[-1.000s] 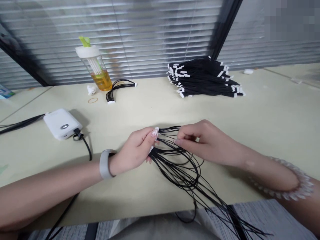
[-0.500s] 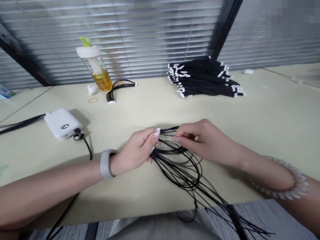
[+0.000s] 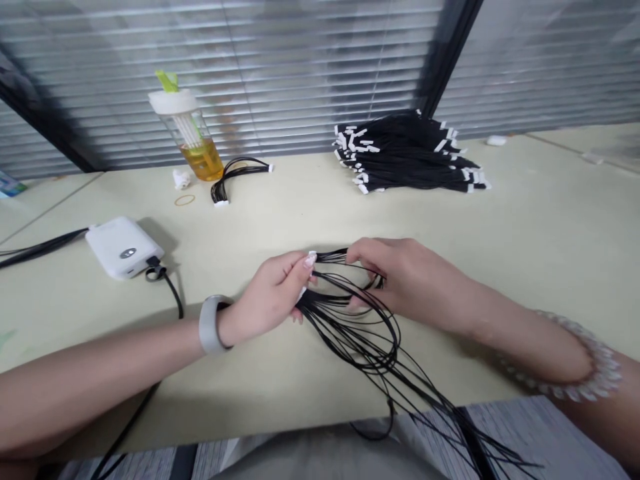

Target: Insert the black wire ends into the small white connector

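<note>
My left hand (image 3: pixel 273 290) is closed around the white connector ends of a black wire harness (image 3: pixel 355 340), low over the table. From its fingertips the thin black wires fan out to the right, loop round, and trail down past the table's front edge. My right hand (image 3: pixel 400 280) is among those wires near the connectors, thumb and forefinger spread apart. Its forefinger is by the upper wires and its thumb by the lower ones; the other fingers are partly hidden behind them.
A pile of black cables with white connectors (image 3: pixel 410 157) lies at the back. A small cable harness (image 3: pixel 240 175) rests beside a bottle of amber liquid (image 3: pixel 203 157). At left sits a white power bank (image 3: pixel 124 247) with a black cord. A rubber band (image 3: pixel 185 200) lies near a crumpled tissue (image 3: pixel 181 179).
My right thumb and forefinger have parted from a pinch, the thumb shifting down towards the lower wires. My left hand keeps its hold on the connectors and has moved only slightly.
</note>
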A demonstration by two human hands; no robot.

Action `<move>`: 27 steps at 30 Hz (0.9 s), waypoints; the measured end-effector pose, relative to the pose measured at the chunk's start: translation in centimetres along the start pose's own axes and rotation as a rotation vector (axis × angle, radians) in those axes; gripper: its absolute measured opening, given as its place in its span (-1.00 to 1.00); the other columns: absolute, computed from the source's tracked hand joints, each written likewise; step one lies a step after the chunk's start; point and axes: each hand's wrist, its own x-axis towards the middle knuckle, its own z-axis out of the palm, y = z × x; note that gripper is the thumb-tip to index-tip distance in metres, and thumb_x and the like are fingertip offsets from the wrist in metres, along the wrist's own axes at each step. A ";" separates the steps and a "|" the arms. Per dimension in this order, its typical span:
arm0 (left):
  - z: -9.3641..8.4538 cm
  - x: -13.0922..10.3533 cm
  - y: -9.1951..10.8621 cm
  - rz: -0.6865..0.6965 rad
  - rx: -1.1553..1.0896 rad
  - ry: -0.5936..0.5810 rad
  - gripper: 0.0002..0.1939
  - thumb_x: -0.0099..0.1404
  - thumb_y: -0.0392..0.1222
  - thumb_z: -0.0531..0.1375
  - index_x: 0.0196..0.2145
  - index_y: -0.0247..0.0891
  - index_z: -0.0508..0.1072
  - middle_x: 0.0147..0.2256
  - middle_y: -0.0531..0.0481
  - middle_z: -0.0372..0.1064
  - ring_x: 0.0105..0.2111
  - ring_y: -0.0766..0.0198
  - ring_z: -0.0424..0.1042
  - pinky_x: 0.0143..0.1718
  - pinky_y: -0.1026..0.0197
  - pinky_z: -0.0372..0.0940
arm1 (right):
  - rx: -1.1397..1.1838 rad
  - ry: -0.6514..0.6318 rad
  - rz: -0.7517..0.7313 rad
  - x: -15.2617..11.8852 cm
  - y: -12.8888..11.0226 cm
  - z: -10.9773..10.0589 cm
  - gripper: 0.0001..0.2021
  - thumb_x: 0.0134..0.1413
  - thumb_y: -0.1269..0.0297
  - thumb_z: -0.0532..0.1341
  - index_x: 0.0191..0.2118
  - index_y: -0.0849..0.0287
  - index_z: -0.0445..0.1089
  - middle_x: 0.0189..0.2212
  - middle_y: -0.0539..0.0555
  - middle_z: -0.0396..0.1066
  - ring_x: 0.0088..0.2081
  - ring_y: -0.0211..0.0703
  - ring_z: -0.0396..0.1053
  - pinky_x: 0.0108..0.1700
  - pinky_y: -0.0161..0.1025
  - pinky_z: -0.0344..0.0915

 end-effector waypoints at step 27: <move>0.2 -0.3 0.2 0.085 0.071 0.107 -0.61 0.37 0.03 -0.05 -0.50 -0.28 0.21 -0.61 0.16 0.14 -0.78 0.49 0.27 -0.81 0.47 0.12 | 0.455 -0.120 -0.207 -0.7 -1.7 2.0 -0.78 0.21 0.38 0.02 -0.40 0.16 0.34 -0.49 -0.07 0.31 -0.43 -0.35 0.25 -0.34 -0.37 0.15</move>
